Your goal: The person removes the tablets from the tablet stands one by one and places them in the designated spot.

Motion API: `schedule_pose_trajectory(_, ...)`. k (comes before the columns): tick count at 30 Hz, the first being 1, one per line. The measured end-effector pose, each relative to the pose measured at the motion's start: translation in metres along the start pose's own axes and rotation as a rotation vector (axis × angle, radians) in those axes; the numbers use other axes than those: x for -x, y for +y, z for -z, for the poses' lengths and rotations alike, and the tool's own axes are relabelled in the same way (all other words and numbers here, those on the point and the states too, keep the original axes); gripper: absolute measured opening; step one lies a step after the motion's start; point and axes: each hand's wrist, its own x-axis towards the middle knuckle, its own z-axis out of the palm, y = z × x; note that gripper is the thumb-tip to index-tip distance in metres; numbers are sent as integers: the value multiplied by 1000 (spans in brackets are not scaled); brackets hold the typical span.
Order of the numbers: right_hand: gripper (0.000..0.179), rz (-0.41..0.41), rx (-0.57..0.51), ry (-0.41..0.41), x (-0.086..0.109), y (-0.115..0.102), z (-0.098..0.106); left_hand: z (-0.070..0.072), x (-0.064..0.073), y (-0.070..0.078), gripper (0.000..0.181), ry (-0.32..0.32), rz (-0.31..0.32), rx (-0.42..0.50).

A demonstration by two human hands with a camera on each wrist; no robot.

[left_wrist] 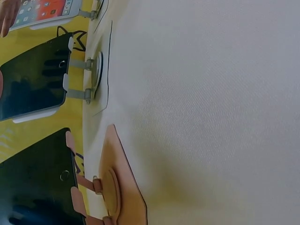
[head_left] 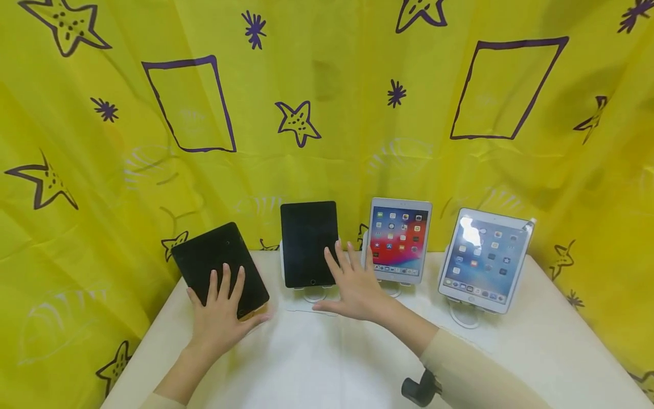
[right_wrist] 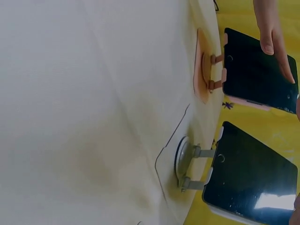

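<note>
Four tablets stand propped in a row, two with black screens and two lit. My left hand [head_left: 217, 321] is spread with straight fingers before the leftmost black tablet [head_left: 214, 255], overlapping its lower half. That tablet leans in a rose-coloured stand [left_wrist: 123, 180]. My right hand [head_left: 360, 292] has its fingers fanned out between the second black tablet [head_left: 309, 241] and a white tablet [head_left: 403, 236] showing app icons, with fingertips overlapping the edges of both. A pale grey stand [right_wrist: 185, 161] holds the second tablet. Neither hand holds anything.
At the right, another white tablet [head_left: 485, 258] with a lit icon screen tilts on a white stand [head_left: 464, 314]. A yellow curtain [head_left: 327, 165] with dark star drawings hangs behind the white table [head_left: 306, 369]. A black device [head_left: 420, 389] shows by the right sleeve [head_left: 475, 372].
</note>
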Motion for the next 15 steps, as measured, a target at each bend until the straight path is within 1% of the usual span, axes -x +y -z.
schedule_pose_trajectory(5,104,20,11,-15,-7,-9,1,2,4,-7,104,-6,19,-24)
schedule_pose_trajectory(8,105,30,39,-18,-12,-15,1,2,6,-11,105,6,23,-26)
schedule_pose_trajectory(12,105,58,20,-22,-18,-21,0,3,8,-16,106,28,35,-18)
schedule_pose_trajectory(15,106,79,-2,-32,-23,-25,-1,5,10,-20,106,30,54,1)
